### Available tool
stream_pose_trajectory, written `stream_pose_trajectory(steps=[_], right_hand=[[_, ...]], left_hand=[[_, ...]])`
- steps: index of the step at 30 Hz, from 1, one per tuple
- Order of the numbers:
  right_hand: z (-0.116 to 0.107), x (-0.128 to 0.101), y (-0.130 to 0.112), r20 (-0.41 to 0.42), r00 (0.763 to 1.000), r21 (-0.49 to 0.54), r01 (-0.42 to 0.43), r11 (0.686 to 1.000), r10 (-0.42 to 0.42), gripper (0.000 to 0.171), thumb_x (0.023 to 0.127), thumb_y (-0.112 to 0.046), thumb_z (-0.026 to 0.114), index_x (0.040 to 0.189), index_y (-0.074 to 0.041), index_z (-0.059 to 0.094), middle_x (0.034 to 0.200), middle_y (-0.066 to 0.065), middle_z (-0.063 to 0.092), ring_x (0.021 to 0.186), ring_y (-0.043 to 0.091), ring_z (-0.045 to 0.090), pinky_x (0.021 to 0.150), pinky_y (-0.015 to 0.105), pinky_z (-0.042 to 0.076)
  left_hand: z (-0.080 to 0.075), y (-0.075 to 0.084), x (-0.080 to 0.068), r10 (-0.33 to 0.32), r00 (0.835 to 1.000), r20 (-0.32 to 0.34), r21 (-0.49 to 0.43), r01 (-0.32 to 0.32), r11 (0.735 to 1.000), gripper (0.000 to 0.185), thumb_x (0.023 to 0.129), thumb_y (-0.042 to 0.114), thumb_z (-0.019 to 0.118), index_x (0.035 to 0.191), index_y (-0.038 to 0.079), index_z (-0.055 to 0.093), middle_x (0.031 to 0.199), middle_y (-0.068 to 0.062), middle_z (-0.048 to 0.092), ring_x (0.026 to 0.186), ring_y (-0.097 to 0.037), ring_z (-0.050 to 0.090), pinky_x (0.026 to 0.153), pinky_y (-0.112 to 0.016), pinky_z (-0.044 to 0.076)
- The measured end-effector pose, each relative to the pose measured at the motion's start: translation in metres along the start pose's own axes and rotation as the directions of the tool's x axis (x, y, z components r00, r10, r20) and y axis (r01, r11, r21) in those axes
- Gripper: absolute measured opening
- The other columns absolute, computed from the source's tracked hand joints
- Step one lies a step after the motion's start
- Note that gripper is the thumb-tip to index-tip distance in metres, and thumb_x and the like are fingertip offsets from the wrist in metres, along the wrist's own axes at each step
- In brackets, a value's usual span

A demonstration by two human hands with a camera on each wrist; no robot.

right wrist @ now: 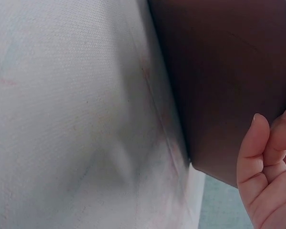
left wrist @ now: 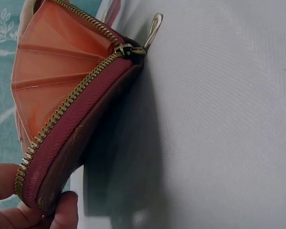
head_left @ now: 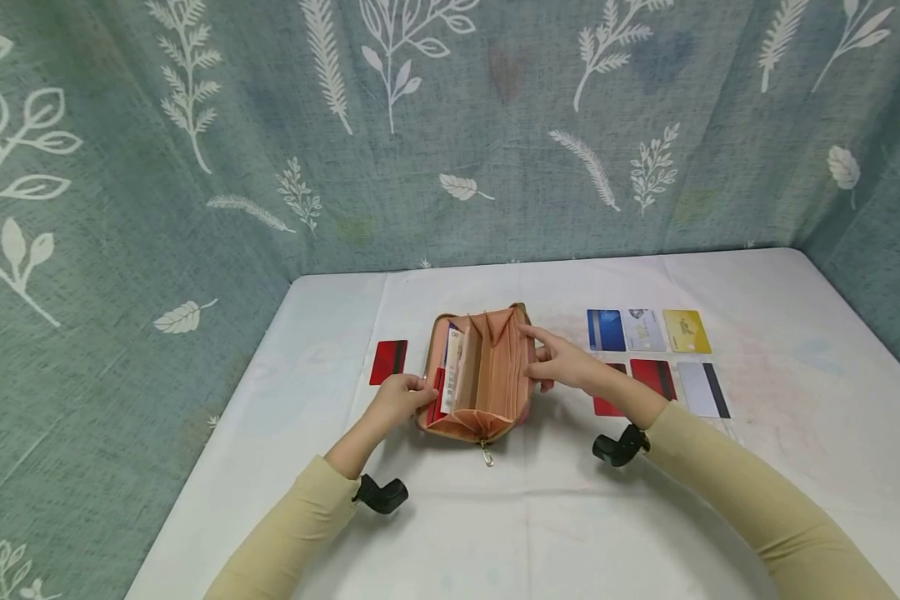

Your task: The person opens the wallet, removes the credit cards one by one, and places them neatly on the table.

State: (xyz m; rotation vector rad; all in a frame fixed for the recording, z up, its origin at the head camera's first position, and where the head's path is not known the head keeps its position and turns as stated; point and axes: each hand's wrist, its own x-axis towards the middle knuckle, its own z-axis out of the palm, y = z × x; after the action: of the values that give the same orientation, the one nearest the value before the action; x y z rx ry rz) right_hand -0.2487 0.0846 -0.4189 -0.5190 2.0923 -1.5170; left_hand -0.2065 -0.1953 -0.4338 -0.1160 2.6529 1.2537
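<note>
My left hand [head_left: 399, 397] pinches the wallet [head_left: 480, 375] edge; right hand [head_left: 562, 360], fingers extended, spreads pockets. I should hold it wide, steady.

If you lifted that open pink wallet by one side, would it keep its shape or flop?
The wallet would probably sag: its accordion pockets fan wide open and look thin. The zipped outer shell looks firmer, so it may hold some curve. Cards and papers standing inside could slide out if it tips.
</note>
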Motion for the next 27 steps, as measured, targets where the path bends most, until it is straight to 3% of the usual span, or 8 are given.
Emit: stream_pose_trajectory(steps=[9, 13, 17, 20, 24, 27], right_hand=[[-0.002, 0.0, 0.005, 0.004, 1.0, 0.014, 0.009, 1.0, -0.009, 0.075, 0.085, -0.005, 0.053, 0.147, -0.007, 0.011, 0.076, 0.003, 0.06, 0.052, 0.014, 0.048, 0.064, 0.038, 0.049], [-0.002, -0.001, 0.005, 0.0, 1.0, 0.008, 0.012, 1.0, -0.012, 0.075, 0.085, -0.005, 0.054, 0.147, -0.006, 0.012, 0.078, 0.004, 0.061, 0.052, 0.014, 0.049, 0.063, 0.036, 0.048], [-0.001, -0.003, 0.005, 0.007, 1.0, 0.017, 0.009, 1.0, -0.01, 0.074, 0.086, -0.006, 0.055, 0.146, -0.005, 0.011, 0.08, 0.003, 0.062, 0.053, 0.013, 0.049, 0.062, 0.032, 0.046], [-0.001, -0.004, 0.003, -0.005, 1.0, 0.028, -0.001, 1.0, 0.001, 0.074, 0.086, -0.006, 0.055, 0.146, -0.005, 0.012, 0.08, 0.003, 0.062, 0.053, 0.014, 0.05, 0.063, 0.033, 0.047], [-0.001, -0.005, 0.001, -0.033, 0.999, 0.029, 0.004, 1.0, -0.003, 0.073, 0.086, -0.006, 0.054, 0.146, -0.007, 0.012, 0.076, 0.003, 0.061, 0.054, 0.016, 0.051, 0.064, 0.039, 0.047], [-0.002, -0.006, 0.002, -0.032, 0.999, 0.022, 0.025, 0.999, -0.024, 0.073, 0.087, -0.005, 0.054, 0.146, -0.005, 0.011, 0.074, 0.003, 0.06, 0.054, 0.017, 0.05, 0.063, 0.04, 0.047]], left_hand=[[-0.004, 0.001, 0.002, -0.032, 0.999, 0.028, -0.105, 0.035, 0.994, 0.015, 0.084, 0.012, 0.059, 0.078, -0.002, 0.062, 0.059, 0.002, 0.048, 0.056, -0.01, 0.042, 0.055, -0.024, 0.04], [-0.009, 0.001, 0.004, -0.086, 0.994, 0.065, -0.168, 0.095, 0.981, 0.014, 0.084, 0.012, 0.059, 0.079, -0.001, 0.062, 0.055, 0.003, 0.044, 0.052, -0.008, 0.041, 0.056, -0.025, 0.045], [-0.016, 0.002, 0.006, -0.09, 0.992, 0.087, -0.255, 0.11, 0.961, 0.013, 0.085, 0.008, 0.057, 0.082, -0.004, 0.061, 0.058, 0.002, 0.053, 0.049, -0.007, 0.046, 0.049, -0.025, 0.048], [-0.019, 0.004, 0.006, -0.048, 0.997, 0.067, -0.284, 0.065, 0.957, 0.013, 0.084, 0.005, 0.055, 0.081, -0.006, 0.06, 0.069, -0.006, 0.06, 0.054, -0.008, 0.05, 0.047, -0.025, 0.048], [-0.018, 0.008, 0.003, 0.015, 1.0, 0.018, -0.201, -0.011, 0.98, 0.013, 0.084, 0.006, 0.056, 0.075, -0.002, 0.059, 0.105, -0.016, 0.062, 0.063, -0.008, 0.049, 0.054, -0.025, 0.046], [-0.016, 0.008, 0.003, 0.015, 1.0, 0.019, -0.145, -0.012, 0.989, 0.014, 0.085, 0.008, 0.056, 0.074, -0.001, 0.059, 0.115, -0.016, 0.059, 0.062, -0.009, 0.045, 0.057, -0.024, 0.042]])
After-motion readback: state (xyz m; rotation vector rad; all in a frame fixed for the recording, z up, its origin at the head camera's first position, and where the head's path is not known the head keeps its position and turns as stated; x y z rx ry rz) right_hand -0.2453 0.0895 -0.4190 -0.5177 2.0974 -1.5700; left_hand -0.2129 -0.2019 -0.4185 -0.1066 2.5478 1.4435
